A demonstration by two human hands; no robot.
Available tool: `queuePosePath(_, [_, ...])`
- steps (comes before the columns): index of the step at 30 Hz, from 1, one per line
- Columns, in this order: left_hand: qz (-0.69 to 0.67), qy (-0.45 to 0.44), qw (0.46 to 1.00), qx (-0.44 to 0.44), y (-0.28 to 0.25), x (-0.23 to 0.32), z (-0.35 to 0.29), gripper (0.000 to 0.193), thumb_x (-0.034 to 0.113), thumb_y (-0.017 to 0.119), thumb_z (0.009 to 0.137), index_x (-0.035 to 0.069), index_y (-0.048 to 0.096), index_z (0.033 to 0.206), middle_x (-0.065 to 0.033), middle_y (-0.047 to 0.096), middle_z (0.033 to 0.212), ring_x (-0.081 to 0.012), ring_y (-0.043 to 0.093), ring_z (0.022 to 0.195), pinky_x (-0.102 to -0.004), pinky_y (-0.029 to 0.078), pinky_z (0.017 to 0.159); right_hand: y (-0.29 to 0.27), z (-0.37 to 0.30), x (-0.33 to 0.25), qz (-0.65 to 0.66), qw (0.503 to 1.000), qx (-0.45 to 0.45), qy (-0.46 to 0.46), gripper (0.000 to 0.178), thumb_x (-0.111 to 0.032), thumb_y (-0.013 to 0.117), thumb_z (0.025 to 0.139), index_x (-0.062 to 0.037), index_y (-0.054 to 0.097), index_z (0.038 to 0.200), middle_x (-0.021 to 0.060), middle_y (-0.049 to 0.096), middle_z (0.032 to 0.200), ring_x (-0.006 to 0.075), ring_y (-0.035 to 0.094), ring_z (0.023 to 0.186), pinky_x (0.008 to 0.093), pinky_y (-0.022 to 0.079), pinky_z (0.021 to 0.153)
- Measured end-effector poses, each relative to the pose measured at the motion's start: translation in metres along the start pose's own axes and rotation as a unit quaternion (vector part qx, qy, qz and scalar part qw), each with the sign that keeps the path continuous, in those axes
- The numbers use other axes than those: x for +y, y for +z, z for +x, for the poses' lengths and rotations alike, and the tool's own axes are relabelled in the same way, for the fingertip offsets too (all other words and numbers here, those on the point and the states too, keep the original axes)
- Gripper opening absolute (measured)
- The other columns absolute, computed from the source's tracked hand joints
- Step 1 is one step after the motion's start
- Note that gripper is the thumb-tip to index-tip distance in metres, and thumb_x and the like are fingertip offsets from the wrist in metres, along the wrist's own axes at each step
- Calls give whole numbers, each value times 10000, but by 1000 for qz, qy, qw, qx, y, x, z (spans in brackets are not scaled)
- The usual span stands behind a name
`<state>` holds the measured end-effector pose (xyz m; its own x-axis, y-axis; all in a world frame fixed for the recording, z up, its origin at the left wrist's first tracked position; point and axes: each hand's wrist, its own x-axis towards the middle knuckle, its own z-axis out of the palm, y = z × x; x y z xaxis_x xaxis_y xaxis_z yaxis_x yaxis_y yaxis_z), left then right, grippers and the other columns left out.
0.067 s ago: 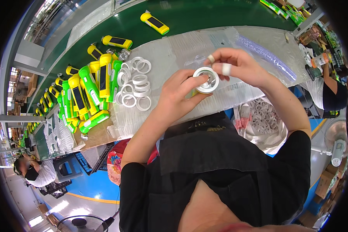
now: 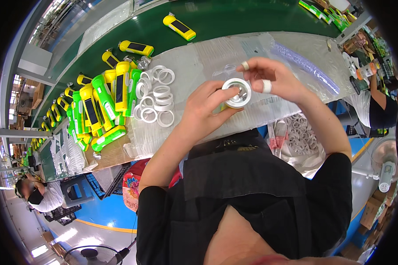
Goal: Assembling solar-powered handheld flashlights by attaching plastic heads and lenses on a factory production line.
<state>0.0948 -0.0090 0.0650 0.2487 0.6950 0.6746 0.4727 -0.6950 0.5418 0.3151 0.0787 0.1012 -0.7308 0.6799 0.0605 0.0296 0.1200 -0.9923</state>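
My left hand point(image 2: 205, 106) is closed around a flashlight point(image 2: 226, 107), seen end-on, with a bit of its yellow body below. A white ring point(image 2: 246, 93) rims its round, shiny head, and a finger reaches inside it. Just right of the head is my right hand point(image 2: 278, 79), its taped thumb and index finger apart and nothing visible between them. Loose white rings point(image 2: 166, 118) lie in a cluster on the plastic-covered table point(image 2: 185, 66) to the left. Beyond them is a heap of yellow and green flashlights point(image 2: 102, 99) with dark panels.
A green conveyor belt point(image 2: 234, 20) runs along the far side, carrying a yellow flashlight point(image 2: 179, 27). Purplish bubble wrap point(image 2: 305, 66) lies at the right. Below the table edge, a bag point(image 2: 296, 140) holds many white rings. People sit at far left and right.
My right hand has drawn slightly to the right, its thumb farther from the ringed head. My left hand keeps its hold on the flashlight.
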Motion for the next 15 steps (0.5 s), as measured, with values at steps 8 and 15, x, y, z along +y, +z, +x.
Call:
queuePosePath(8, [-12, -3, 1000, 0, 5, -6, 5, 466, 89, 832, 650, 129, 644, 1074, -89, 648, 1018, -285, 644, 892, -363, 525, 714, 21, -5, 23, -198, 966, 34, -165, 662, -173, 870, 686, -98, 574, 1273, 51, 591, 1176, 203, 569, 1080, 329, 454, 916])
queuePosePath(15, [18, 18, 1000, 8, -10, -8, 4, 483, 116, 841, 614, 104, 612, 1038, -113, 646, 1058, -335, 639, 926, -397, 528, 753, 47, 14, 25, -178, 939, 57, -287, 710, -158, 873, 665, -85, 554, 1295, 117, 586, 1276, 298, 553, 1190, 390, 449, 990])
